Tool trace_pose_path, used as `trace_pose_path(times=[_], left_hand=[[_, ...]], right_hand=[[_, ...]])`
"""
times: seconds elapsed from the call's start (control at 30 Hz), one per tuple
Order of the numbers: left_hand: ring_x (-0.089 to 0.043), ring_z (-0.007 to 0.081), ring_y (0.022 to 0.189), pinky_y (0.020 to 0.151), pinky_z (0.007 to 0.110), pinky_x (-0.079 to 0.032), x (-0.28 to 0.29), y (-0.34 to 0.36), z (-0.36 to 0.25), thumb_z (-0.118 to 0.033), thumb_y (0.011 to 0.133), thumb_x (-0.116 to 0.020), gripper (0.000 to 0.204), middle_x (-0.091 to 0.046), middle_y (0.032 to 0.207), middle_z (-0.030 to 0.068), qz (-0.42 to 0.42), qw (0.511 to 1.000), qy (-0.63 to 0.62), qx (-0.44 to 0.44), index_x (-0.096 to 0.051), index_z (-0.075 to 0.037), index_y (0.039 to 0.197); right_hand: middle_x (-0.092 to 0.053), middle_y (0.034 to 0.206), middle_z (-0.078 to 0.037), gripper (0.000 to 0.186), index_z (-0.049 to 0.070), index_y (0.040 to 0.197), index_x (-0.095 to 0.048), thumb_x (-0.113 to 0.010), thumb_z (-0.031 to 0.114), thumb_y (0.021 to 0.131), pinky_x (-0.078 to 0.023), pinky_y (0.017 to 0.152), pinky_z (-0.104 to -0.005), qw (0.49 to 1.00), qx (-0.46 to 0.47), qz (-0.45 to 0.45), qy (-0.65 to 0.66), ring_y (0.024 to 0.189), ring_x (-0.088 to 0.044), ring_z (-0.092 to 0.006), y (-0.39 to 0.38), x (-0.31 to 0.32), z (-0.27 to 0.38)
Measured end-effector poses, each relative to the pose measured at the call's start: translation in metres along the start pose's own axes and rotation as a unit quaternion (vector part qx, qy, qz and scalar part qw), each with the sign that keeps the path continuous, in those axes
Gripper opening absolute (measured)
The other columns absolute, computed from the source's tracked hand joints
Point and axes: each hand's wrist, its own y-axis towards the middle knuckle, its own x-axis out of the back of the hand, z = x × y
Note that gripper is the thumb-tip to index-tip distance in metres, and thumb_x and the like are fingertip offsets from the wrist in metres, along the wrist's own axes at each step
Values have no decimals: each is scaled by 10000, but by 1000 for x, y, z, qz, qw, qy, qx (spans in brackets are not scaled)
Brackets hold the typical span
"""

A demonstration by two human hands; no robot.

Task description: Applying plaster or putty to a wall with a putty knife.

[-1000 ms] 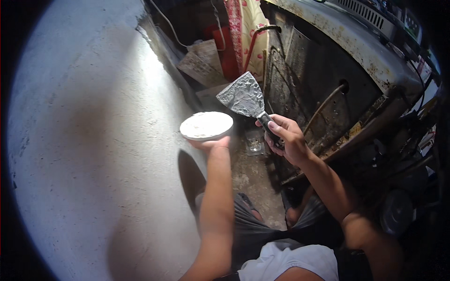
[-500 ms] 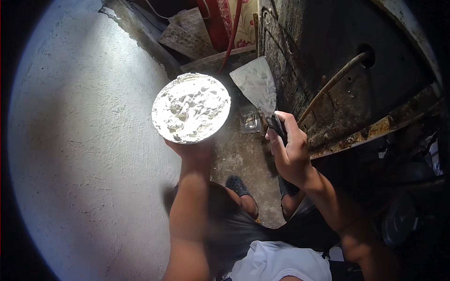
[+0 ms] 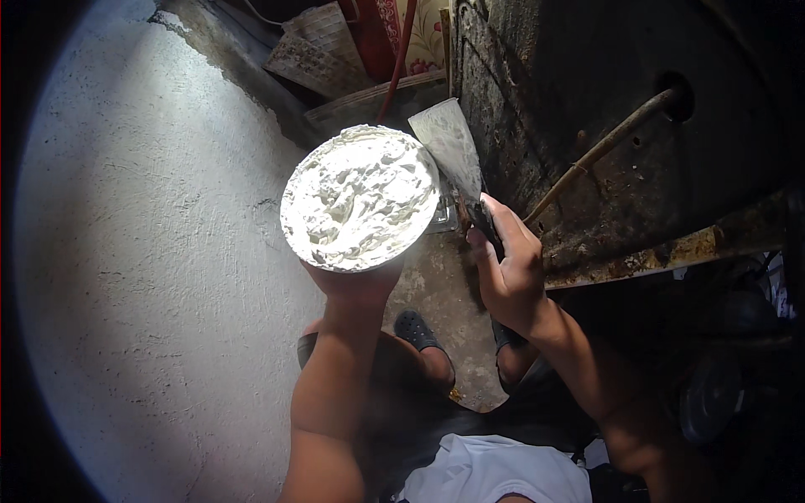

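Observation:
A round tub of thick white paste [image 3: 360,199], brightly lit and rough on top, sits in my left hand [image 3: 356,283]. That hand grips it from below, its fingers mostly hidden under the tub. My right hand [image 3: 513,264] is closed round the dark handle of a putty knife [image 3: 451,149]. The knife's broad blade points up and away, smeared with whitish paste. Its edge is close beside the tub's right rim; whether they touch I cannot tell.
A white textured wall [image 3: 159,277] fills the left. To the right stands a dark, rusty metal panel [image 3: 587,92] with a pipe [image 3: 604,149] coming from a hole. A clear plastic container [image 3: 444,216] is on the concrete floor [image 3: 449,293], partly hidden by the tub. Patterned boards [image 3: 319,50] lean at the far end.
The tub has moved right and looks slightly larger. The putty knife has shifted a little left, so tub and blade are now nearer each other.

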Motion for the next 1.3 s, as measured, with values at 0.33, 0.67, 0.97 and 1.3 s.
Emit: trace_pose_path(times=[0.33,0.67,0.97,1.3], left_hand=[[-370,363,1481,1224,538,-304,10,2,-9,-557,1057,-309,713,-369,1612,182,44,981,-186,42,-323,-71,1579],[-385,355,1472,1203,538,-338,13,6,-11,-557,1057,-270,702,-364,1617,156,-36,999,-39,-13,-313,-93,1582],[-433,332,1438,1173,511,-386,30,5,-12,-538,1053,-307,696,-403,1584,163,120,989,-89,-1,-322,-67,1565],[-517,298,1377,1125,475,-459,17,2,-3,-483,1061,-349,652,-475,1529,167,59,995,-65,-35,-355,-33,1532]], right_hand=[[-680,1050,-241,449,-76,1282,-593,-559,-98,834,-563,813,-392,999,-28,41,14,902,-705,-360,5,1,-1],[-691,1036,-241,399,-72,1256,-613,-581,-76,858,-564,820,-388,996,-42,71,18,909,-718,-355,7,5,-1],[-697,1051,-257,332,-84,1233,-619,-601,-37,904,-559,845,-396,997,-33,69,3,951,-715,-387,6,4,2],[-690,1020,-267,306,-94,1221,-617,-596,-11,928,-551,821,-407,995,-58,81,13,926,-707,-403,5,5,1]])
